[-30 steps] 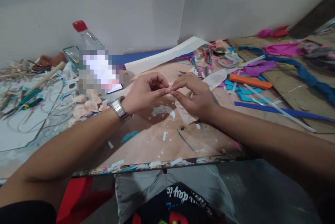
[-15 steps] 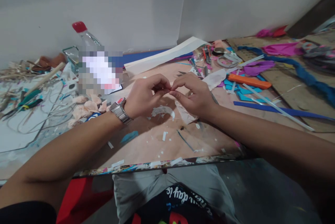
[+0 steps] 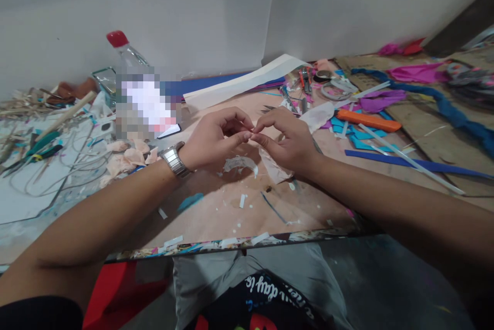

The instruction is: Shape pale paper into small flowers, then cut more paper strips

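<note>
My left hand [image 3: 219, 137] and my right hand [image 3: 287, 139] meet above the middle of the table, fingertips touching. Both are closed in a pinch on something too small and too covered by the fingers to make out. A pale, crumpled strip of peach paper [image 3: 276, 165] lies just under my right hand, and I cannot tell whether it is held. On the brown tabletop [image 3: 227, 206] below my hands is a whitish dried smear [image 3: 240, 165]. A wristwatch [image 3: 176, 160] sits on my left wrist.
Crumpled peach pieces [image 3: 121, 162] and green-handled pliers [image 3: 44, 147] lie to the left. Behind stand a red-capped bottle [image 3: 118, 39] and a lit phone [image 3: 144, 108]. A long cream strip [image 3: 247, 80] lies at the back. To the right are an orange cutter [image 3: 368, 120] and a blue strip [image 3: 409, 161].
The left wrist has turned slightly and the left thumb has shifted a little. The fingertips of both hands stay together in nearly the same place.
</note>
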`<state>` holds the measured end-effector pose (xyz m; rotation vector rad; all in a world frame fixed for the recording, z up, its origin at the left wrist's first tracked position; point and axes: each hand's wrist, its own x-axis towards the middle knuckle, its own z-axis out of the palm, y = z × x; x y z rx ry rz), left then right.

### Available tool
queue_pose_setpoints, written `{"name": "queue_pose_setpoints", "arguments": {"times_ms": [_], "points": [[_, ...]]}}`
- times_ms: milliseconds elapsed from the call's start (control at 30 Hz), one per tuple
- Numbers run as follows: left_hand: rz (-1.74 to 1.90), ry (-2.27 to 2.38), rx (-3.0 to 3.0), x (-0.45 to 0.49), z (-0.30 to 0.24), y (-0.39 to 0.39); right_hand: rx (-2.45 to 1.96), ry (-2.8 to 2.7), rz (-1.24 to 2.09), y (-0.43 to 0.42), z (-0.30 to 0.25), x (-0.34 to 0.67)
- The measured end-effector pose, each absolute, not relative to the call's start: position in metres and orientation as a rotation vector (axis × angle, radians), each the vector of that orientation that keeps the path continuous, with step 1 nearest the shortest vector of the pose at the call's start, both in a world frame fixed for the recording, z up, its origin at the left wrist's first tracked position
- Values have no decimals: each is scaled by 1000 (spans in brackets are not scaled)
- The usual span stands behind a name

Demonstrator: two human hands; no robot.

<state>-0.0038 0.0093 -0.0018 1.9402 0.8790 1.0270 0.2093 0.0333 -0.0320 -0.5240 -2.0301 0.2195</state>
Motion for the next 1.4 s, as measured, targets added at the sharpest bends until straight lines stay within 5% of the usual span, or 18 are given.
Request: {"name": "queue_pose_setpoints", "arguments": {"times_ms": [1400], "points": [[1091,1115,2253,-1,-4,5,-651,-2055,197,34,-34,211]]}}
